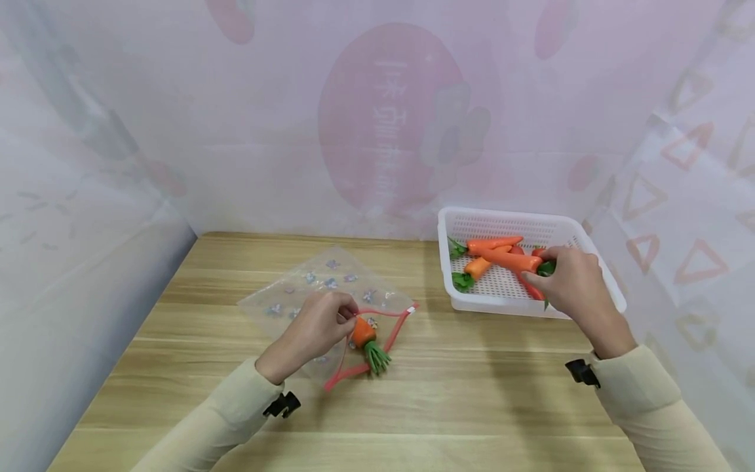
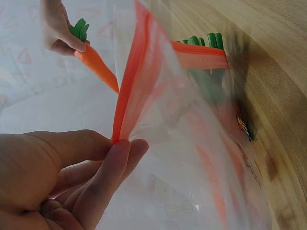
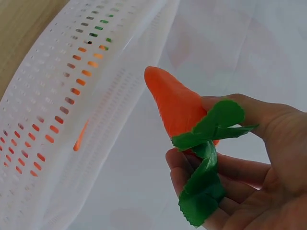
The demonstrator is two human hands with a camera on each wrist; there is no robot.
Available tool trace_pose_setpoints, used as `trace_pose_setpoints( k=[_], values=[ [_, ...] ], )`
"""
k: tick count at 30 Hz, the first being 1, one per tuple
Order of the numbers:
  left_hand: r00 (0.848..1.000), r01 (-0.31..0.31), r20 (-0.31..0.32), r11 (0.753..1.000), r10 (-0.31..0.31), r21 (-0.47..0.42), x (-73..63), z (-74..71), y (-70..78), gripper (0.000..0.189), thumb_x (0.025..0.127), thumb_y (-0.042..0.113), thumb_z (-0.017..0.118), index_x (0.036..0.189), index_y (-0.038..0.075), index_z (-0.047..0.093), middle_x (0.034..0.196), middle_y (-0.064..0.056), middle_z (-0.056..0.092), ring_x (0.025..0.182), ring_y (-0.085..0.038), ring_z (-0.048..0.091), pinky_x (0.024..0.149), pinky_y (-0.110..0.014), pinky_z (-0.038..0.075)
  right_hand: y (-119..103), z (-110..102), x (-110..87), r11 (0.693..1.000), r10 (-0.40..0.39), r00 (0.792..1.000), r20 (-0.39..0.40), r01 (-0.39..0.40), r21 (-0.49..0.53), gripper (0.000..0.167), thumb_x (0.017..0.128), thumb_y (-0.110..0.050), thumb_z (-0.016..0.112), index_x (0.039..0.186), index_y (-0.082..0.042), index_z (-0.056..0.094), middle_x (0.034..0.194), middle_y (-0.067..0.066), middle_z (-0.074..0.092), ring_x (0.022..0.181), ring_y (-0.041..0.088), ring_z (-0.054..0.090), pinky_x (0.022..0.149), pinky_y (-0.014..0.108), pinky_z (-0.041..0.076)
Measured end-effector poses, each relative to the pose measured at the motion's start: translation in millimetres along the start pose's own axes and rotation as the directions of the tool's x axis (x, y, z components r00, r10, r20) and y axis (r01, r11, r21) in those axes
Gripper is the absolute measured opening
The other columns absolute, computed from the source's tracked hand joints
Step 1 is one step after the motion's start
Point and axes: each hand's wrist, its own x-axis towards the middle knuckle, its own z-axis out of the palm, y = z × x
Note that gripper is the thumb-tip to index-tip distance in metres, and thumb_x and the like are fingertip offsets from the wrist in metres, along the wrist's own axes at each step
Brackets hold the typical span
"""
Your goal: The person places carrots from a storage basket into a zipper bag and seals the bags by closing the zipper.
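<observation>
My left hand [image 1: 315,331] pinches the red zip edge [image 2: 127,108] of a clear printed zip bag [image 1: 312,292] between thumb and fingers. The bag lies on the table with its mouth spread apart. A short orange carrot [image 1: 362,331] is in that mouth, its green stems [image 1: 376,357] reaching over the red edge. Above the white basket [image 1: 501,303], my right hand [image 1: 569,282] holds a long orange carrot [image 3: 175,105] by its thick end. Green leaves [image 3: 206,177] hang from this carrot across the fingers, and its tip points away from the palm.
Inside the basket lie more carrots [image 1: 495,244] with green tops and some red pieces, partly hidden by the right hand. The wooden table [image 1: 425,400] is enclosed by pale printed sheets [image 1: 283,177] at the back and sides.
</observation>
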Motion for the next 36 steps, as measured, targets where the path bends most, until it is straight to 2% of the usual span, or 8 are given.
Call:
trace_pose_setpoints(
  k=[3, 13, 18, 25, 32, 36],
  values=[
    [1.000, 0.002, 0.002, 1.000, -0.002, -0.003, 0.2, 0.2, -1.1, 0.009, 0.092, -0.001, 0.073, 0.098, 0.001, 0.079, 0.095, -0.007, 0.080, 0.083, -0.014, 0.076, 0.073, -0.028, 0.065, -4, -1, -3.5, 1.000, -0.024, 1.000, -0.013, 0.024, -0.001, 0.040, 0.087, -0.020, 0.084, 0.112, 0.010, 0.073, 0.096, 0.024, 0.073, 0.070, 0.025, 0.055, 0.049, 0.026, 0.040],
    [1.000, 0.004, -0.006, 1.000, -0.004, -0.007, 0.5, -0.4, -3.2, 0.008, 0.092, -0.001, 0.073, 0.097, 0.001, 0.079, 0.094, -0.007, 0.080, 0.082, -0.014, 0.076, 0.073, -0.028, 0.065, -22, -1, -15.4, 0.997, -0.079, 0.997, -0.011, 0.079, 0.007, 0.044, 0.086, -0.022, 0.086, 0.115, 0.009, 0.075, 0.089, 0.020, 0.071, 0.070, 0.023, 0.053, 0.049, 0.024, 0.039],
    [1.000, 0.004, -0.005, 1.000, -0.004, -0.010, 0.2, -0.6, -2.2, 0.009, 0.092, 0.000, 0.072, 0.098, 0.001, 0.079, 0.095, -0.007, 0.080, 0.083, -0.014, 0.076, 0.073, -0.028, 0.065, -30, 0, -22.1, 0.994, -0.107, 0.994, -0.016, 0.107, 0.018, 0.042, 0.085, -0.022, 0.087, 0.114, 0.007, 0.076, 0.077, 0.013, 0.067, 0.065, 0.021, 0.048, 0.048, 0.024, 0.034],
    [1.000, -0.008, -0.019, 1.000, 0.008, -0.003, 0.9, 0.3, -1.7, 0.009, 0.091, -0.002, 0.072, 0.097, 0.001, 0.079, 0.094, -0.008, 0.080, 0.082, -0.015, 0.076, 0.072, -0.029, 0.066, -45, 2, -30.6, 0.991, -0.122, 0.993, -0.005, 0.122, 0.046, 0.043, 0.085, -0.023, 0.088, 0.115, 0.005, 0.076, 0.078, 0.012, 0.070, 0.064, 0.019, 0.048, 0.048, 0.023, 0.036],
    [1.000, -0.005, -0.016, 1.000, 0.005, 0.002, 0.9, -0.1, -2.2, 0.009, 0.092, -0.002, 0.072, 0.097, 0.001, 0.079, 0.094, -0.007, 0.080, 0.082, -0.014, 0.076, 0.072, -0.028, 0.065, -61, 5, -40.0, 0.988, -0.144, 0.989, 0.015, 0.143, 0.060, 0.039, 0.084, -0.024, 0.089, 0.114, -0.001, 0.078, 0.066, 0.002, 0.061, 0.058, 0.016, 0.043, 0.048, 0.023, 0.031],
    [1.000, 0.001, -0.016, 1.000, -0.001, 0.002, 0.7, -0.4, -1.8, 0.008, 0.092, -0.001, 0.073, 0.098, 0.001, 0.079, 0.094, -0.007, 0.080, 0.082, -0.014, 0.076, 0.072, -0.028, 0.065, -68, 10, -45.8, 0.982, -0.178, 0.983, 0.032, 0.176, 0.071, 0.034, 0.085, -0.024, 0.088, 0.111, -0.006, 0.078, 0.065, -0.001, 0.058, 0.055, 0.012, 0.041, 0.048, 0.022, 0.031]
  ],
)
